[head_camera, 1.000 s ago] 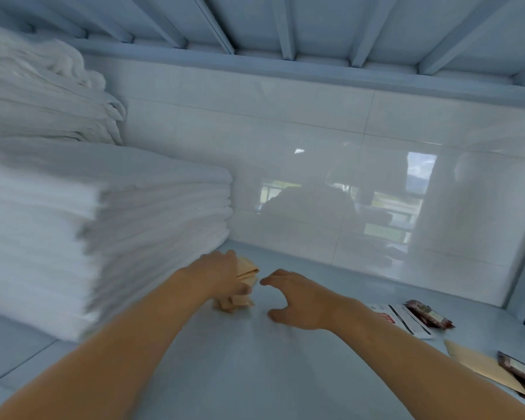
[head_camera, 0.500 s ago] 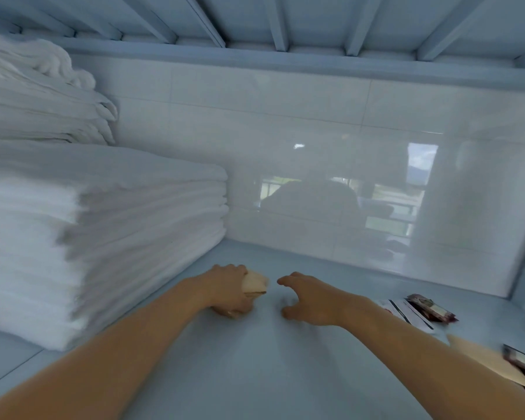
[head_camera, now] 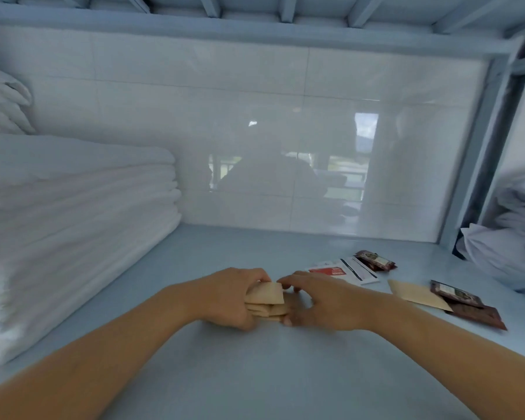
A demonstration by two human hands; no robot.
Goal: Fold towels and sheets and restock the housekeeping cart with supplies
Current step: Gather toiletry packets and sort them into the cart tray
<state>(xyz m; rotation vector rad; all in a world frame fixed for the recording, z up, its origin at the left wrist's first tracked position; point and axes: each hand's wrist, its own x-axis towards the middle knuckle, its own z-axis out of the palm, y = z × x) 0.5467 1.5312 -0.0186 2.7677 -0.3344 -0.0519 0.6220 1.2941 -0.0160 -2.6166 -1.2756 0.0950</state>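
Both hands meet at the middle of the shelf now. Left hand [head_camera: 231,298] curls round a small stack of tan paper sachets [head_camera: 267,301], fingers over the top and thumb side under, gripping it from the left. Right hand [head_camera: 325,301] closes in from the other side, fingertips on the stack's top edge and thumb low at its base, pinching and squaring it up. A second ago the right hand hovered spread and apart from the bundle while the left held it alone; now the two have come together on it, and the head has swung right, bringing more of the shelf into view. My read: the sachets are being gathered and tidied into one pile, a supplies step and not a folding one.

Moving outward, just right of the right hand lie white sachets with red print [head_camera: 343,269], then a dark brown sachet [head_camera: 375,260] behind them. Further right, a loose tan sachet [head_camera: 415,294] lies flat, partly beneath two more dark brown packets [head_camera: 467,304]. These look like the next to collect.

On the left, a tall stack of folded white towels [head_camera: 73,225] sits well apart from the hands. Everything rests on a pale blue shelf [head_camera: 270,374], glossy white tiled wall [head_camera: 255,116] behind, blue metal frame [head_camera: 482,140] at right, with crumpled white linen [head_camera: 503,256] beyond it.
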